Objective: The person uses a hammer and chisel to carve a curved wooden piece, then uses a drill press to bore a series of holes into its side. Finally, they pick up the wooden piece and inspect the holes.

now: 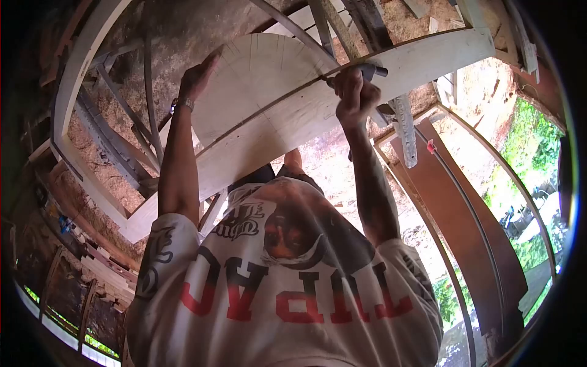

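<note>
A pale round-edged board [257,73] lies in front of me, with fine dark lines running across it. Along its near side a long, curved pale board [293,116] meets it at a dark seam. My left hand [199,76], with a watch at the wrist, grips the round-edged board at its left edge. My right hand [358,95] is closed in a fist round a dark hand tool [373,71] with a cylindrical end. The tool's narrow tip lies over the seam; its handle is mostly hidden in my fist.
A curved pale frame [76,92] arcs round the left side. Dark timber struts [119,98] lean behind the boards. To the right stand a brown curved panel [455,220] and a whitish-spattered bar [403,131]. Stacked wood strips [110,272] lie at lower left.
</note>
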The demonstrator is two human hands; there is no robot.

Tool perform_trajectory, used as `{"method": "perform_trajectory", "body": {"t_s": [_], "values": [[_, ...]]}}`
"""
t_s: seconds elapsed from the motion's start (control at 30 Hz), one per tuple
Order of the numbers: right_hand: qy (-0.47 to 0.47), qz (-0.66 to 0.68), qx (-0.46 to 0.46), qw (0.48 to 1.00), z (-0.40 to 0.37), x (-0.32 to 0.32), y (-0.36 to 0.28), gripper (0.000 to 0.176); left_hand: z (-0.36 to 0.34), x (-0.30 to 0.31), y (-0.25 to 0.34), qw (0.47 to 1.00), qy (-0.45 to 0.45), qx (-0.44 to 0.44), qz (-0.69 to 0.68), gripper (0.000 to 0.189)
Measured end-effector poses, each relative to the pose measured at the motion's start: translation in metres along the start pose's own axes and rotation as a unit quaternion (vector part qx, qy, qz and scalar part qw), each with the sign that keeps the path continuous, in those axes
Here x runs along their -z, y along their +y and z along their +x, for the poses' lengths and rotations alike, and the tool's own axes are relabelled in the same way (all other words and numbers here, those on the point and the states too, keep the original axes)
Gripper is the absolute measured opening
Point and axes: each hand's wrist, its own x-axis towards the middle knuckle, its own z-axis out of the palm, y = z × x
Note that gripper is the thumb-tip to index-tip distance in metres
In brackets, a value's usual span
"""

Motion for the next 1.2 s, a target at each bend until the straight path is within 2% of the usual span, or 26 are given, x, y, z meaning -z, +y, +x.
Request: {"method": "perform_trajectory", "body": {"t_s": [0.03, 0.07, 0.1, 0.13, 0.17, 0.23, 0.27, 0.3, 0.37, 0.4, 0.43, 0.5, 0.53, 0.6, 0.67, 0.7, 0.8, 0.83, 0.9, 0.93, 0.97, 1.03, 1.07, 1.1, 1.17, 1.2], "values": [[0.004, -0.011, -0.006, 1.0, 0.007, -0.003, 0.003, 0.049, 0.003, 0.001, 0.003, 1.0, -0.003, 0.001, -0.002, 0.073], [-0.019, -0.081, 0.001, 0.997, 0.02, -0.01, 0.013, 0.047, 0.012, 0.0, -0.002, 0.998, 0.03, -0.057, 0.004, 0.073], [-0.022, -0.261, 0.03, 0.965, 0.032, -0.02, 0.014, 0.045, 0.015, -0.005, -0.014, 0.992, 0.056, -0.113, 0.014, 0.074], [-0.043, -0.264, 0.012, 0.963, 0.026, -0.017, 0.003, 0.049, 0.015, -0.013, -0.027, 0.983, 0.072, -0.167, 0.026, 0.075], [-0.065, -0.267, 0.003, 0.961, 0.028, -0.017, -0.015, 0.054, 0.02, -0.011, -0.021, 0.989, 0.06, -0.138, 0.011, 0.075], [-0.017, -0.088, -0.032, 0.996, -0.01, 0.008, -0.004, 0.055, 0.03, -0.012, -0.028, 0.996, 0.044, -0.073, -0.021, 0.078], [-0.048, -0.018, 0.051, 0.997, -0.017, 0.016, -0.004, 0.056, 0.038, -0.016, -0.042, 0.998, 0.036, -0.043, -0.035, 0.08], [-0.055, -0.013, 0.061, 0.997, -0.013, 0.012, -0.01, 0.056, 0.041, -0.016, -0.047, 0.998, 0.029, -0.012, -0.049, 0.082], [-0.032, -0.031, -0.03, 0.999, -0.004, 0.0, -0.019, 0.056, 0.03, -0.019, -0.043, 0.998, 0.044, -0.019, -0.03, 0.083], [-0.036, 0.014, -0.015, 0.999, 0.003, -0.004, -0.006, 0.056, 0.022, -0.013, -0.029, 0.998, 0.053, -0.026, -0.012, 0.082], [-0.029, -0.099, -0.033, 0.994, 0.014, -0.005, 0.006, 0.058, 0.015, -0.011, -0.02, 0.998, 0.052, -0.024, -0.004, 0.081], [-0.02, -0.256, -0.025, 0.966, 0.032, -0.034, -0.014, 0.059, 0.006, 0.001, -0.001, 1.0, 0.025, -0.001, 0.014, 0.082], [-0.013, -0.274, 0.044, 0.961, 0.033, -0.032, -0.007, 0.06, 0.003, 0.008, 0.011, 1.0, 0.012, 0.009, 0.024, 0.082], [-0.043, -0.199, 0.014, 0.979, 0.034, -0.018, 0.004, 0.051, 0.009, 0.004, 0.003, 0.997, -0.017, 0.07, 0.033, 0.085], [-0.036, -0.1, -0.06, 0.993, 0.014, 0.0, -0.001, 0.049, 0.017, -0.001, -0.013, 0.999, 0.009, 0.023, 0.025, 0.089], [0.041, 0.01, -0.062, 0.997, 0.004, 0.0, -0.001, 0.05, 0.021, -0.007, -0.021, 1.0, 0.016, 0.014, 0.012, 0.088], [0.038, 0.01, 0.004, 0.999, 0.002, 0.0, -0.004, 0.054, 0.026, -0.015, -0.033, 0.999, 0.028, -0.015, 0.006, 0.086], [0.009, -0.014, 0.003, 1.0, 0.009, -0.004, 0.006, 0.054, 0.024, -0.014, -0.035, 0.999, 0.03, -0.028, 0.014, 0.085], [-0.03, -0.24, 0.071, 0.968, 0.04, -0.031, 0.024, 0.051, 0.018, -0.013, -0.024, 0.995, 0.067, -0.062, 0.037, 0.082], [-0.018, -0.186, 0.015, 0.982, 0.035, -0.027, 0.021, 0.048, 0.023, -0.002, -0.021, 0.995, -0.037, -0.005, 0.09, 0.079], [-0.054, -0.175, 0.026, 0.983, 0.032, -0.013, 0.016, 0.052, 0.022, -0.006, -0.021, 0.997, -0.011, -0.016, 0.069, 0.081], [-0.044, -0.002, -0.03, 0.999, 0.014, 0.012, 0.024, 0.056, 0.009, 0.0, -0.004, 0.997, 0.009, -0.001, 0.073, 0.084], [-0.018, 0.116, -0.007, 0.993, 0.007, 0.01, 0.016, 0.055, 0.019, -0.003, -0.015, 0.998, 0.017, -0.009, 0.058, 0.082], [-0.023, 0.091, 0.037, 0.995, 0.006, 0.01, 0.007, 0.052, 0.034, -0.012, -0.038, 0.999, 0.024, -0.016, 0.043, 0.081], [-0.064, 0.113, 0.005, 0.992, 0.014, 0.006, 0.024, 0.052, 0.033, -0.019, -0.049, 0.999, 0.03, -0.017, 0.027, 0.079], [-0.074, -0.066, -0.057, 0.993, 0.031, -0.006, 0.022, 0.052, 0.028, -0.016, -0.037, 0.999, 0.039, -0.016, 0.026, 0.078]]}}
